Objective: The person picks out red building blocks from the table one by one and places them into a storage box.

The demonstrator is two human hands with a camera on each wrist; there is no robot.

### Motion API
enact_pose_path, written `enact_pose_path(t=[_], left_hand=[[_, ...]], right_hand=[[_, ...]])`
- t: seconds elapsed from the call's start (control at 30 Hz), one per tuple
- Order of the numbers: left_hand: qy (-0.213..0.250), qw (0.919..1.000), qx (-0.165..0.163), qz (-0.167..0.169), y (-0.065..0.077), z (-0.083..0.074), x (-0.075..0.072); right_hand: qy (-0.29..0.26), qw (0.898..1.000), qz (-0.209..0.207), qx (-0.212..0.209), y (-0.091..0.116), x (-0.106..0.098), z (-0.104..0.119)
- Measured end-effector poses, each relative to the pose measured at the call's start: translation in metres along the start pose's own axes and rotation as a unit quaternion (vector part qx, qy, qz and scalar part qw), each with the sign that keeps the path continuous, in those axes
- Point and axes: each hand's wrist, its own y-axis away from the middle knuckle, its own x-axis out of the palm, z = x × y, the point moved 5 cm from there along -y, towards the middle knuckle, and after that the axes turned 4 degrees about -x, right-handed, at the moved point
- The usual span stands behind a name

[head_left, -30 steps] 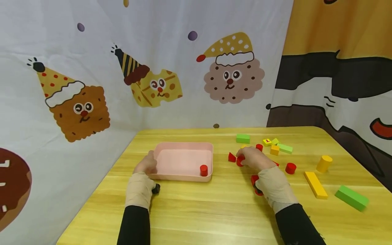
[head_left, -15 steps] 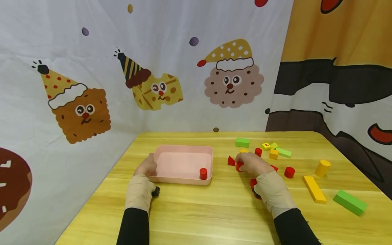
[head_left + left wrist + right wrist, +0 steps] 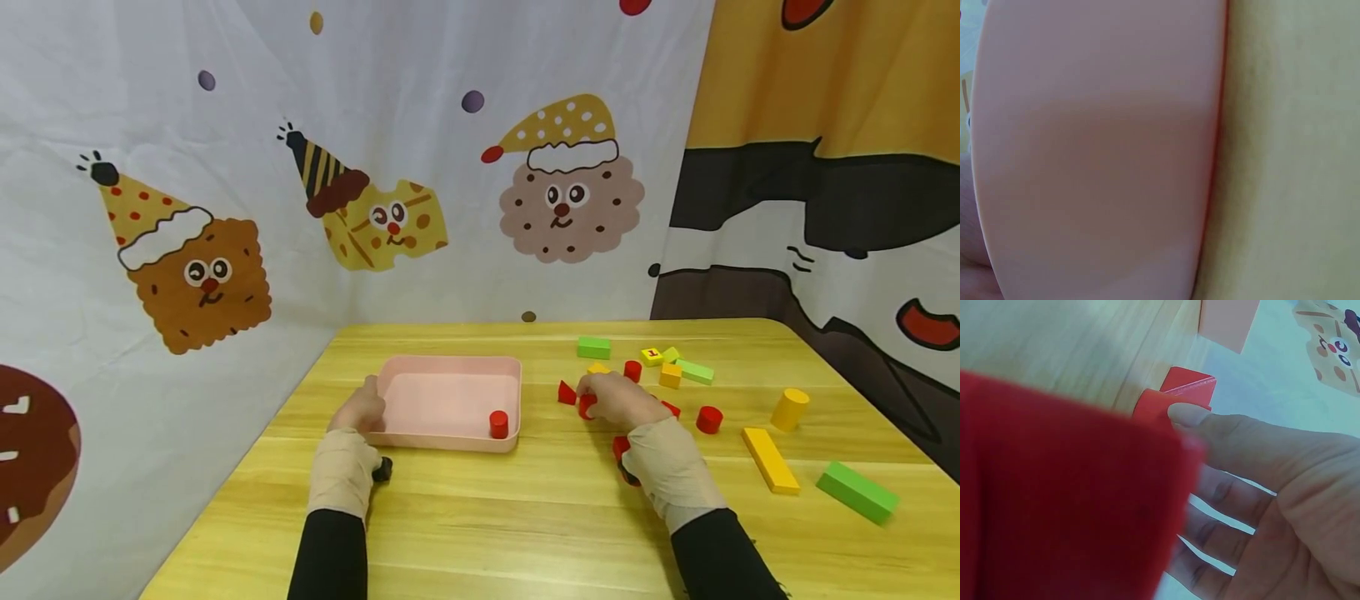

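Cartoon curtain (image 3: 420,100) behind, table (image 3: 487,517) in front. Still pinching a red block (image 3: 587,407) in the right hand (image 3: 618,399), right of the tray (image 3: 450,442), just beside a wedge (image 3: 566,392); hardly any shift over the last half second, so apparently no headway with the block. Keeping the left hand (image 3: 360,408) at the tray's left edge; cannot tell the curl of its fingers.

Both black sleeves (image 3: 330,554) meet slightly creased beige wrist wraps (image 3: 341,475).
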Motion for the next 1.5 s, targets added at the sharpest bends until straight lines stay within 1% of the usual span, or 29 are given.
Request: enact_pose_path(t=[0.1,0.27,0.5,0.77,1.03,1.2,1.4,1.5], left_hand=[[-0.004,1.0000,0.001,-0.003,0.001,0.000,0.001],[-0.037,0.9992,0.006,-0.013,0.001,-0.002,0.001],[-0.029,0.9995,-0.002,-0.007,0.001,0.001,0.001],[-0.061,0.9980,0.007,-0.018,0.000,-0.004,0.001],[-0.062,0.9981,0.003,-0.008,-0.001,-0.003,0.002],[-0.054,0.9985,-0.005,-0.005,-0.001,-0.002,0.001],[-0.055,0.9984,-0.009,-0.005,0.000,-0.002,0.001],[-0.053,0.9985,-0.013,-0.004,0.000,-0.001,0.000]], right_hand=[[0.000,1.000,0.003,0.003,0.000,0.001,0.000],[0.002,1.000,0.006,0.001,0.002,0.000,0.000],[0.010,1.000,0.004,-0.002,0.002,-0.003,0.002],[0.011,1.000,0.002,-0.007,0.003,-0.009,0.007],[0.010,0.999,-0.006,-0.036,0.004,-0.018,0.021],[-0.004,0.998,-0.010,-0.060,0.003,-0.023,0.032],[-0.026,0.997,-0.020,-0.073,0.001,-0.028,0.047],[-0.021,0.996,-0.031,-0.081,-0.003,-0.029,0.055]])
